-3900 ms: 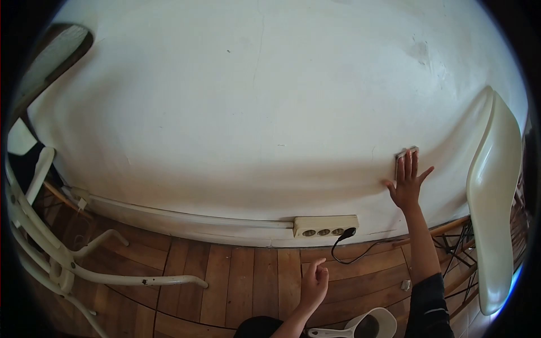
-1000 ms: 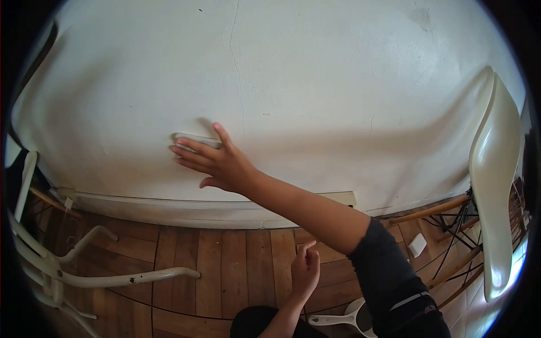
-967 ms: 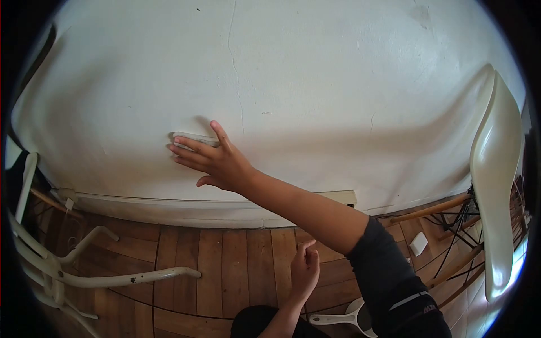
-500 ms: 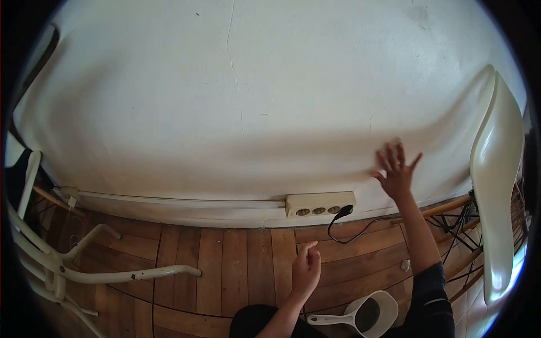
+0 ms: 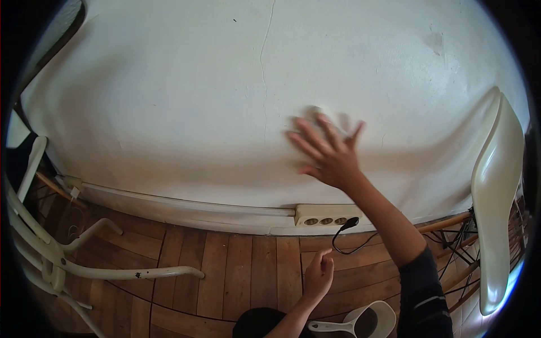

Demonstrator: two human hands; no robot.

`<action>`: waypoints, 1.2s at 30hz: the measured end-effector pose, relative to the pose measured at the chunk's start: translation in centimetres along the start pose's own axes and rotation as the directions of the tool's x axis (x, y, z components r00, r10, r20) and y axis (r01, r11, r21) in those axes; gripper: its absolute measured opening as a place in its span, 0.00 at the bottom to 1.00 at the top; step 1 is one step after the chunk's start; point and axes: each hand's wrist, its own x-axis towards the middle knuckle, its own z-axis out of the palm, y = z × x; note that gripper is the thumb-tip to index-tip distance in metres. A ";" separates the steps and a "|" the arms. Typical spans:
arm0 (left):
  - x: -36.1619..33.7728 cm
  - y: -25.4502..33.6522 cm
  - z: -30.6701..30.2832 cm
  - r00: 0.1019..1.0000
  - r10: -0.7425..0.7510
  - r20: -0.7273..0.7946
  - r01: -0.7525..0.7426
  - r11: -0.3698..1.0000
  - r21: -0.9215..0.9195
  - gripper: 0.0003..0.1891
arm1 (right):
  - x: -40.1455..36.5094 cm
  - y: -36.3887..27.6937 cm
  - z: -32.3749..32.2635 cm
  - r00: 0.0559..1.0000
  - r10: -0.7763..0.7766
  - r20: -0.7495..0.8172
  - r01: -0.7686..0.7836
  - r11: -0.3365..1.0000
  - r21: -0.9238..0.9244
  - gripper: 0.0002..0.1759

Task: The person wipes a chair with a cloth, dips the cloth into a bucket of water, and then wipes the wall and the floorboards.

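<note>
Right hand (image 5: pixel 327 155) flat on wall (image 5: pixel 169 96), fingers spread, pressing small pale pad (image 5: pixel 313 111). Pad blurred, mostly hidden under fingertips, just right of crack (image 5: pixel 264 67).
Left hand (image 5: pixel 319 275) low over floor (image 5: pixel 236 270), loosely curled, holding nothing.
Rubbing seems midway: grey smudge (image 5: pixel 435 43) upper right looks untouched.
Half second ago right hand was further right, beyond power strip (image 5: pixel 326 214); now back at centre.

White plaster wall (image 5: pixel 169 101), thin vertical crack (image 5: pixel 264 67) above power strip (image 5: pixel 324 214). Cable duct (image 5: pixel 186 203) runs left of strip. Wood plank floor (image 5: pixel 242 276) below. White tube chair (image 5: pixel 84 265) far left, cream shell chair (image 5: pixel 496 197) far right. Soft daylight.
</note>
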 end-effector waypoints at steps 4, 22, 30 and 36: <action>0.1 0.6 -0.7 1.000 -0.006 -0.016 0.006 1.000 -0.021 0.12 | 8.8 -5.9 -1.2 0.997 -0.034 -0.069 0.045 0.984 0.171 0.49; -0.3 0.6 -1.7 0.999 -0.014 -0.043 0.014 1.000 0.002 0.12 | -16.2 11.3 1.3 0.993 0.108 0.051 -0.097 0.979 -0.182 0.38; 0.2 -0.1 0.1 1.000 0.026 -0.018 -0.025 1.000 0.013 0.11 | -19.3 10.9 1.8 0.980 0.159 0.121 -0.151 0.986 -0.073 0.37; 0.1 0.4 0.2 1.000 -0.007 0.022 0.008 1.000 -0.015 0.12 | -5.6 -1.5 2.5 0.990 -0.135 0.043 0.132 0.989 0.067 0.44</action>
